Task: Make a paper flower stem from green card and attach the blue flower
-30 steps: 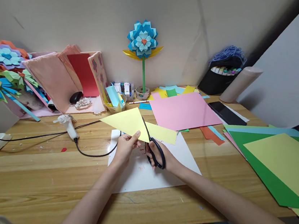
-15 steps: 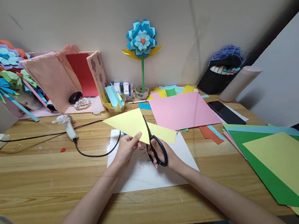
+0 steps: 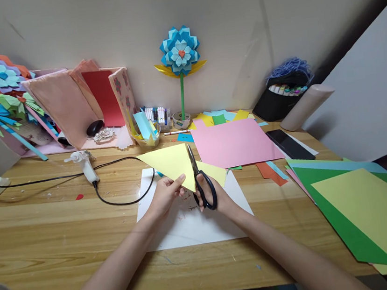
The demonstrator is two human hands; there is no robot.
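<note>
A yellow paper triangle (image 3: 169, 162) is pinched between the thumb and fingers of my left hand (image 3: 168, 192), held above a white sheet (image 3: 204, 228). My right hand (image 3: 217, 196) grips black-handled scissors (image 3: 208, 195), blades pointing away from me along the triangle's right edge. The blades look nearly closed. Just right of the blades is a yellow paper strip (image 3: 214, 171), partly hidden by the scissors and my right hand; I cannot tell whether it still joins the triangle. Reddish marks show on the white sheet below my hands.
A pink sheet (image 3: 237, 142) and a phone (image 3: 290, 145) lie behind to the right. Stacked coloured paper (image 3: 374, 210) covers the right side. A glue gun (image 3: 85, 165) with its cord is at left. A blue paper flower (image 3: 180, 52) stands at the back.
The scissor blades have come slightly away from the triangle's edge, showing more of the metal. A gap appears between triangle and strip near the blades. The whole view has shifted a little.
</note>
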